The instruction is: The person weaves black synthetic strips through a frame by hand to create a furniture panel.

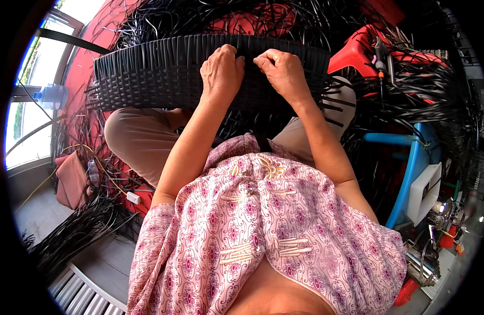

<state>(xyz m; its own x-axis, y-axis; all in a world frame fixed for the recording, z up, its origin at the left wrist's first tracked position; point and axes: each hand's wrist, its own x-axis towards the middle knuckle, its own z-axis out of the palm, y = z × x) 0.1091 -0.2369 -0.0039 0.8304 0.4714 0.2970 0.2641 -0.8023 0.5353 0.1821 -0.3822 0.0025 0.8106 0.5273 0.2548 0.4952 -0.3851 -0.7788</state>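
A black woven wicker panel [158,79] with a curved, wrapped upper rim lies across my crossed legs. My left hand [221,73] is closed on the panel's face just under the rim, its knuckles turned up. Just to its right, my right hand [284,73] is closed too, thumb and forefinger pinched together toward the left hand. Whatever the fingertips hold is hidden against the black weave. Loose strip ends stick out at the panel's left side and near its right end.
Heaps of black plastic strips [163,23] lie beyond the panel and at right. A red stool [352,52] carries a tool with a dark grip [379,55]. At right stands a blue plastic stool [410,178]. A white power socket [133,198] on a cord lies at left.
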